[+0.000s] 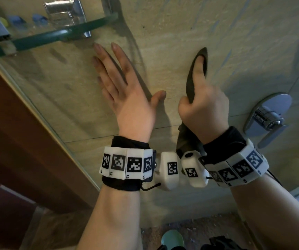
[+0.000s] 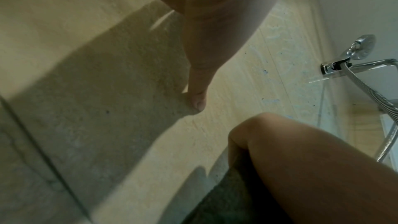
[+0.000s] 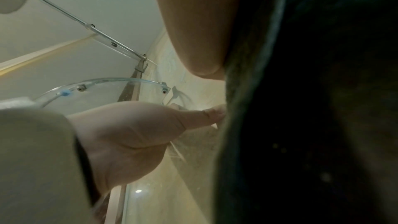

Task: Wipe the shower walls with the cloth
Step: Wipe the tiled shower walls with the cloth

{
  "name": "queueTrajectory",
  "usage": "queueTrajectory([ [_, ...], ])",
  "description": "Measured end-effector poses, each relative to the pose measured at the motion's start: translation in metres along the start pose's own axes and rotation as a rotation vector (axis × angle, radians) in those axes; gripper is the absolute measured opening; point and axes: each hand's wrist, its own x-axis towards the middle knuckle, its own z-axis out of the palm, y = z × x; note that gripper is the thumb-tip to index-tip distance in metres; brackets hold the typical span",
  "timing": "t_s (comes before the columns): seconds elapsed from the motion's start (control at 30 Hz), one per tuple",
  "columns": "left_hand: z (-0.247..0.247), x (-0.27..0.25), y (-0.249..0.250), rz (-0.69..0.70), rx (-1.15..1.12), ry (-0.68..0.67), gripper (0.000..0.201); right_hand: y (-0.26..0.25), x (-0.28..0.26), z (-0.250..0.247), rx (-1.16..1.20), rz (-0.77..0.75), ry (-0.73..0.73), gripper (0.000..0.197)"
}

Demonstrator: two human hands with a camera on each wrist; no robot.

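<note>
- Right hand (image 1: pixel 202 105), centre-right of the head view, grips the dark cloth (image 1: pixel 197 74): fingers curled round it, forefinger extended along its upper part, pressing it to the shower wall (image 1: pixel 172 33).
- Left hand (image 1: pixel 125 87), centre frame, lies with fingers straight and spread, holding nothing, apparently bracing on the wall.
- Advice: flatten the bunched cloth for broader contact; work in overlapping strokes with steady pressure.
- Surface: beige stone-look tile with grout lines; pale streaks at upper right suggest residue.
- Room: glass shelf (image 1: pixel 58 36) at upper left; chrome mixer handle (image 1: pixel 267 118) at right edge.
</note>
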Motion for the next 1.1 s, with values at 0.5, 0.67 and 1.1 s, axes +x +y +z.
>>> queueTrajectory([
  [0.5,0.000,0.000,0.001,-0.003,0.023,0.007,0.124,0.002,0.014,-0.013,-0.037,0.019,0.078,0.086],
  [0.67,0.000,0.000,0.001,-0.006,0.034,0.010,0.125,-0.002,0.007,-0.008,0.000,-0.048,0.038,0.084],
  [1.1,0.000,0.001,0.002,-0.009,0.053,0.008,0.125,0.005,0.019,-0.022,-0.100,-0.008,0.056,0.086],
])
